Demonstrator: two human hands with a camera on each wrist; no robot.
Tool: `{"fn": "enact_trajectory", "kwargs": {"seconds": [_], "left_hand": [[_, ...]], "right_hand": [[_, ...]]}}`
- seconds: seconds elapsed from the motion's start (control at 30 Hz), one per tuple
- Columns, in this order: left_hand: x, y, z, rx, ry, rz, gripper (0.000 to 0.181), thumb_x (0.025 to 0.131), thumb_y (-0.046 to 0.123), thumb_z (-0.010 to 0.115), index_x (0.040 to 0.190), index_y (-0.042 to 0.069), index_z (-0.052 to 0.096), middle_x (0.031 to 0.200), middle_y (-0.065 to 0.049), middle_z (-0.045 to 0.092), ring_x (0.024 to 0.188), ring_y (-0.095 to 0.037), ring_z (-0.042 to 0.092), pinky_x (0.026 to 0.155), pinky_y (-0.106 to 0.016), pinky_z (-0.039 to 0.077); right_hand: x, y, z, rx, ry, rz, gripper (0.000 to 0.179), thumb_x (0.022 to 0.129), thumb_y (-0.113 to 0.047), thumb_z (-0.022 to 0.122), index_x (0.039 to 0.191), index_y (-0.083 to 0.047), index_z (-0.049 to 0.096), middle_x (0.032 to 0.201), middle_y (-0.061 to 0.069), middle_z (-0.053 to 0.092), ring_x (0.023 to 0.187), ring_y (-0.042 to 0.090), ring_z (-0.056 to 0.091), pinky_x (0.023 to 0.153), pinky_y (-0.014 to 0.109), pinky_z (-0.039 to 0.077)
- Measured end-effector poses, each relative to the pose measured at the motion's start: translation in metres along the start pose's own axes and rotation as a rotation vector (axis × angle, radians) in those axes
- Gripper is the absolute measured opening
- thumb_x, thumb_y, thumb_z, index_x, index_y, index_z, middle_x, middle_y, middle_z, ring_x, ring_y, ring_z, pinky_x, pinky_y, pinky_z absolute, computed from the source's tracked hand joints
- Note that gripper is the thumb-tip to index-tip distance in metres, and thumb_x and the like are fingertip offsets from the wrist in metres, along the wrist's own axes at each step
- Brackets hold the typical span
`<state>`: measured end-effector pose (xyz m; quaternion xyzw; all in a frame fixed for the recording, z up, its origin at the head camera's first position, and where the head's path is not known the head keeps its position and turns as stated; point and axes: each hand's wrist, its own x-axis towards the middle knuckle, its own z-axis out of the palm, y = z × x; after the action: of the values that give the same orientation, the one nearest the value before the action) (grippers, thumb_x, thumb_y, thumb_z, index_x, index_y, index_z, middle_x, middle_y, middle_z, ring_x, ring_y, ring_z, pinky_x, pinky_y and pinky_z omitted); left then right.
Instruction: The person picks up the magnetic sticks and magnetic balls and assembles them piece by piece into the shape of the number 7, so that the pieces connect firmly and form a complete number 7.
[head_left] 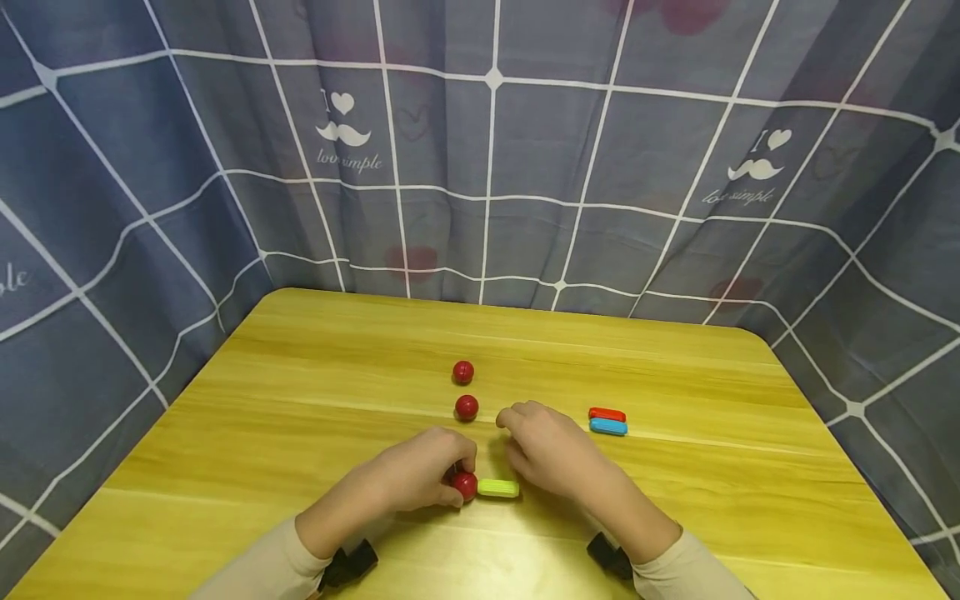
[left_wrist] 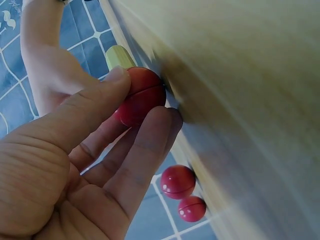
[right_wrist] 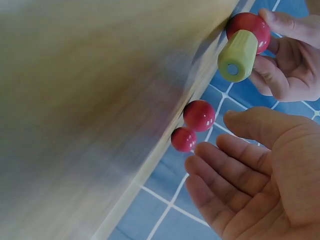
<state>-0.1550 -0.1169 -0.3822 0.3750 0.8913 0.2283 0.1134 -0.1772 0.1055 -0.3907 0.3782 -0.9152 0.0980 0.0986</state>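
Note:
My left hand (head_left: 422, 473) pinches a red ball (left_wrist: 142, 97) with a seam round it between thumb and fingers, low over the table. Joined end-on to that ball, a yellow-green ridged rod (head_left: 498, 488) points to the right; its free end shows a small round blue-grey socket in the right wrist view. Just right of the rod is my right hand (head_left: 551, 450), fingers loosely bent and nothing held. Two more red balls, a nearer one (head_left: 467, 407) and a farther one (head_left: 463, 372), sit on the table beyond the hands.
To the right of my right hand, a red rod (head_left: 607, 413) and a blue rod (head_left: 608, 427) lie side by side on the wood-grain table (head_left: 337, 350). A grey-blue checked curtain (head_left: 442, 133) hangs behind the table and along its sides.

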Motion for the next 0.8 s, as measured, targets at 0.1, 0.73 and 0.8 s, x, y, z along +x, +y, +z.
{"fn": "enact_trajectory", "kwargs": {"seconds": [0.1,0.73,0.8], "left_hand": [[-0.001,0.000,0.001,-0.010,0.004,0.000,0.027,0.073,0.012,0.086,0.080,0.014,0.060,0.072,0.009,0.055,0.065,-0.002,0.046,0.058,-0.019,0.042],[-0.002,-0.005,0.001,0.005,0.015,0.030,0.025,0.073,0.014,0.086,0.077,0.015,0.062,0.076,0.012,0.055,0.069,-0.005,0.052,0.063,-0.020,0.044],[-0.002,-0.005,0.001,0.009,0.013,0.026,0.024,0.073,0.015,0.086,0.078,0.016,0.063,0.077,0.012,0.056,0.070,-0.006,0.053,0.064,-0.019,0.044]], "right_hand": [[0.008,0.000,0.002,-0.004,-0.007,-0.011,0.021,0.084,-0.012,0.068,0.104,-0.009,0.064,0.094,-0.001,0.064,0.084,0.015,0.060,0.072,0.030,0.052],[0.060,0.002,0.013,-0.035,-0.069,-0.026,0.032,0.083,-0.014,0.071,0.113,-0.006,0.062,0.093,-0.001,0.060,0.090,0.017,0.060,0.077,0.031,0.052],[0.063,0.001,0.014,-0.028,-0.085,-0.032,0.034,0.083,-0.014,0.071,0.114,-0.007,0.062,0.095,-0.001,0.062,0.092,0.017,0.060,0.079,0.032,0.051]]}}
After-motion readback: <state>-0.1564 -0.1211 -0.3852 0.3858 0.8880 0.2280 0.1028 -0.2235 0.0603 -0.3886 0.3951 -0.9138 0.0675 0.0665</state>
